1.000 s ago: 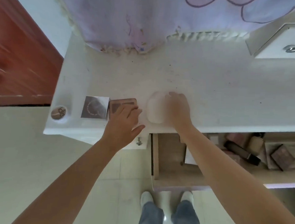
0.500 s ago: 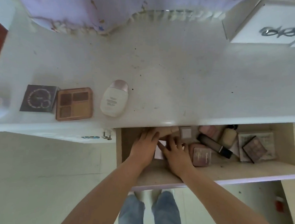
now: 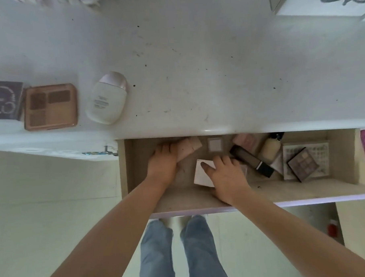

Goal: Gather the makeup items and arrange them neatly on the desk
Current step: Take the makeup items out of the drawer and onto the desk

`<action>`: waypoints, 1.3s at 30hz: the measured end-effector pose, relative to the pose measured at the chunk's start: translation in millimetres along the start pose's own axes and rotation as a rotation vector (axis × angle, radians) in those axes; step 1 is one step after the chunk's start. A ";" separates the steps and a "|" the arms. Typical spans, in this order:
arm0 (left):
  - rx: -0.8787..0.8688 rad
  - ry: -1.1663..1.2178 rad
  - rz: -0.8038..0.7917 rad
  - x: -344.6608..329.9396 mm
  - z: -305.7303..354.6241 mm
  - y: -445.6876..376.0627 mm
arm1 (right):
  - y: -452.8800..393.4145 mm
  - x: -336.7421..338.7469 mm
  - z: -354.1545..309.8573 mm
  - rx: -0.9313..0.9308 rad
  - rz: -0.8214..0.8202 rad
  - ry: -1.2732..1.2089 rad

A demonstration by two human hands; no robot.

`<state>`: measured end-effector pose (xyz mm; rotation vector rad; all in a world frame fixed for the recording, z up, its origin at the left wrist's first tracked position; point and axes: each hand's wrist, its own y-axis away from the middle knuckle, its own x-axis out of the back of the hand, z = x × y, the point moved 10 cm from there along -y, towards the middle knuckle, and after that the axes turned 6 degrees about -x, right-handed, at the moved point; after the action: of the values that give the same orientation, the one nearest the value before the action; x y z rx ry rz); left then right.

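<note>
On the white desk (image 3: 201, 66), at the left, lie a dark square box (image 3: 3, 100), a brown eyeshadow palette (image 3: 51, 107) and a white bottle with a pink cap (image 3: 107, 99). Below the desk edge the drawer (image 3: 300, 190) stands pulled out. Inside it my left hand (image 3: 162, 164) grips a pink tube (image 3: 189, 148) at the drawer's back left. My right hand (image 3: 226, 176) holds a white box (image 3: 203, 177), thumb on its top and fingers over its far edge.
Further right in the drawer lie a small square compact (image 3: 214, 145), a pink compact (image 3: 246, 141), a black tube (image 3: 251, 161), a beige bottle (image 3: 271, 149) and a dark palette (image 3: 302, 164) on a patterned box. A white box (image 3: 321, 8) stands at the desk's back right.
Both hands left the desk top, where they had set down the palette and the white bottle, and went into the drawer. My left hand took the pink tube, my right the white box.
</note>
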<state>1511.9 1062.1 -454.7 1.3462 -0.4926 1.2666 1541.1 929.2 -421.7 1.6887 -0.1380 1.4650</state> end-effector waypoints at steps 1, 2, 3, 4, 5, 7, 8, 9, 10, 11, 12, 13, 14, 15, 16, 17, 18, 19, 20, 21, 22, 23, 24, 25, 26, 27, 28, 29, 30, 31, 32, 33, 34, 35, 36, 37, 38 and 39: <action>-0.011 0.002 -0.016 -3.7 1.5 7.4 | 3.8 1.7 8.5 -0.028 -0.009 -0.003; -0.023 0.010 -0.033 -6.8 2.3 16.1 | 9.1 3.8 14.9 -0.050 -0.017 -0.020; -0.031 0.028 -0.042 -6.9 2.4 25.4 | 14.1 8.5 18.8 -0.063 -0.020 -0.049; -0.034 0.051 -0.034 -2.8 2.1 35.4 | 19.4 13.6 20.5 -0.071 -0.022 -0.073; -0.038 0.069 -0.001 6.5 2.2 44.9 | 25.0 23.3 20.4 -0.073 0.003 -0.109; -0.077 0.100 0.120 40.6 6.8 67.1 | 38.9 55.6 17.6 -0.068 0.110 -0.234; -0.108 0.122 0.182 60.6 9.8 78.1 | 46.3 74.9 17.5 -0.066 0.196 -0.319; -0.118 0.150 0.255 80.9 9.2 88.9 | 54.1 96.7 19.9 -0.071 0.316 -0.403; -0.113 0.170 0.328 101.7 5.9 98.3 | 60.3 117.3 23.1 -0.078 0.422 -0.475; -0.106 0.169 0.385 121.3 2.2 105.3 | 62.0 134.2 25.7 -0.088 0.470 -0.530; -0.095 0.163 0.422 138.1 -1.4 108.7 | 60.1 148.9 28.0 -0.108 0.493 -0.575; -0.068 0.171 0.438 152.2 -5.5 108.0 | 55.2 161.3 30.4 -0.131 0.506 -0.604; -0.032 0.189 0.450 164.6 -9.8 104.7 | 48.0 172.1 33.5 -0.157 0.518 -0.612; 0.009 0.204 0.455 174.7 -13.9 98.5 | 38.8 182.4 36.8 -0.191 0.532 -0.610; 0.053 0.205 0.459 183.8 -17.2 90.2 | 28.7 191.2 39.7 -0.231 0.536 -0.609; 0.089 0.188 0.457 191.6 -19.2 80.2 | 17.9 197.5 41.4 -0.271 0.531 -0.614; 0.107 0.164 0.450 197.7 -19.2 69.3 | 7.5 201.1 41.9 -0.302 0.525 -0.627; 0.115 0.144 0.437 201.6 -17.9 59.3 | -2.0 202.9 41.4 -0.325 0.522 -0.641; 0.120 0.129 0.422 203.4 -16.1 50.2 | -10.1 203.0 40.7 -0.344 0.525 -0.650; 0.127 0.120 0.406 202.5 -14.8 42.9 | -17.5 201.9 40.0 -0.362 0.525 -0.646; 0.138 0.108 0.390 199.2 -14.0 37.4 | -24.4 199.2 39.1 -0.383 0.517 -0.636; 0.151 0.091 0.376 194.9 -13.6 33.8 | -30.8 195.6 38.7 -0.403 0.507 -0.627; 0.161 0.074 0.370 190.5 -13.2 31.6 | -36.2 192.2 38.1 -0.419 0.498 -0.619; 0.165 0.056 0.371 187.2 -12.7 30.0 | -40.5 190.0 37.8 -0.429 0.497 -0.603; 0.167 0.038 0.377 185.3 -12.5 29.3 | -44.4 188.9 36.3 -0.425 0.498 -0.567; 0.166 0.024 0.386 184.5 -12.8 30.1 | -47.4 188.7 33.9 -0.407 0.498 -0.514; 0.162 0.012 0.400 185.3 -12.8 30.8 | -49.5 189.5 32.5 -0.378 0.497 -0.462; 0.160 -0.001 0.413 187.0 -13.1 31.7 | -51.3 191.0 32.0 -0.336 0.489 -0.422; 0.161 -0.014 0.421 188.7 -13.5 32.2 | -52.9 191.8 31.2 -0.272 0.465 -0.390; 0.162 -0.022 0.421 190.2 -13.6 32.5 | -54.7 192.3 29.6 -0.185 0.425 -0.358; 0.164 -0.029 0.415 190.8 -13.1 32.2 | -55.8 192.2 27.3 -0.093 0.374 -0.322; 0.164 -0.036 0.406 190.4 -12.3 32.0 | -56.1 192.1 25.2 -0.010 0.326 -0.287; 0.163 -0.039 0.400 189.4 -11.3 32.1 | -55.7 192.4 23.2 0.055 0.292 -0.260; 0.162 -0.041 0.396 187.8 -10.5 32.0 | -54.8 193.6 21.7 0.099 0.279 -0.239; 0.162 -0.045 0.393 186.1 -10.3 32.2 | -54.6 195.0 20.2 0.124 0.279 -0.222; 0.165 -0.045 0.394 184.9 -11.1 32.9 | -54.5 195.6 18.2 0.142 0.281 -0.206; 0.168 -0.041 0.399 184.5 -12.3 33.4 | -54.9 196.7 15.9 0.155 0.286 -0.191; 0.169 -0.038 0.404 184.7 -13.0 33.7 | -55.3 197.9 13.9 0.164 0.294 -0.180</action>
<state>1538.0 1135.8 -283.5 1.4599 -0.7234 1.6431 1643.5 1040.7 -282.0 1.9996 -0.3877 1.5685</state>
